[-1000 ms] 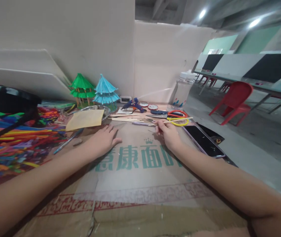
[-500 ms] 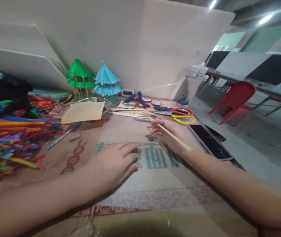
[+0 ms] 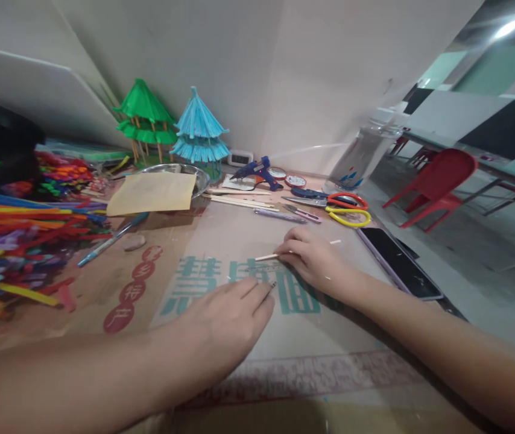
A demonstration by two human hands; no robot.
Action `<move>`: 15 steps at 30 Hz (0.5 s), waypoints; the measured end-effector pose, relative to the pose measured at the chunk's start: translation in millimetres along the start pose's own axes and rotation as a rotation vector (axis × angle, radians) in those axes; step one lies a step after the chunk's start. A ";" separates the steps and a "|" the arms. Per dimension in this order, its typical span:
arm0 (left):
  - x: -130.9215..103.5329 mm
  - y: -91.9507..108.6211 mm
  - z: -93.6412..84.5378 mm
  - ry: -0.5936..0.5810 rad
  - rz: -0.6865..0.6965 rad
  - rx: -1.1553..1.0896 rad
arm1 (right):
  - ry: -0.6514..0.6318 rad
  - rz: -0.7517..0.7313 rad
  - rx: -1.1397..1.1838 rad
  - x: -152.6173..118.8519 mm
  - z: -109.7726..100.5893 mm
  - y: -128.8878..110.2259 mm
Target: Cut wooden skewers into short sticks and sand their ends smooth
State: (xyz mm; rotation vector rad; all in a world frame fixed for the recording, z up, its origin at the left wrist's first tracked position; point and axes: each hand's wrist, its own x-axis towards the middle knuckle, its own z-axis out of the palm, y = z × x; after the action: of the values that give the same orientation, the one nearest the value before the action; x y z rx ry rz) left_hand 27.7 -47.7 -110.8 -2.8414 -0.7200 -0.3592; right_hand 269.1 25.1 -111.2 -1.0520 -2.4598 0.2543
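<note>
My right hand (image 3: 314, 259) is closed around a thin pale wooden stick (image 3: 266, 257), which lies low over the printed board; its far end pokes out beyond the knuckles. Left of it, my left hand (image 3: 234, 319) rests palm down with thumb and fingers pinched together. A small dark tip shows at its fingertips, too little to name. Both hands are above the green lettering (image 3: 296, 295) on the board. Just beyond the right hand lie a purple pen (image 3: 280, 215) and a pink-handled cutting tool (image 3: 305, 213).
Scissors (image 3: 348, 208), a phone (image 3: 400, 262) and a clear bottle (image 3: 361, 157) line the right. Behind are a blue glue gun (image 3: 257, 172), wooden sticks (image 3: 242, 202), a metal plate (image 3: 201, 178) under yellow paper (image 3: 151, 193), green (image 3: 144, 114) and blue (image 3: 199, 126) model pavilions. Pipe cleaners (image 3: 26, 241) heap left.
My right hand has lowered the stick from a raised slant to nearly flat over the board. The left hand has shifted right and closed its fingers. The view has tilted slightly.
</note>
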 end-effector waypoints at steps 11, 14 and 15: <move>5.0 -1.9 -7.2 -0.262 -0.086 0.017 | -0.045 0.073 -0.225 30.9 -28.2 9.7; 4.4 -1.9 -7.7 -0.270 -0.095 0.028 | -0.036 0.195 -0.372 46.7 -31.4 31.2; 3.9 -1.7 -7.1 -0.272 -0.095 0.031 | -0.060 0.214 -0.413 51.0 -29.9 37.2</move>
State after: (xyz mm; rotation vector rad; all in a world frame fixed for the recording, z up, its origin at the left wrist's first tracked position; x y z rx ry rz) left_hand 28.8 -46.2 -102.7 -2.8638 -0.9029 0.0276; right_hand 275.9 87.4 -80.4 -1.5008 -2.5128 -0.1703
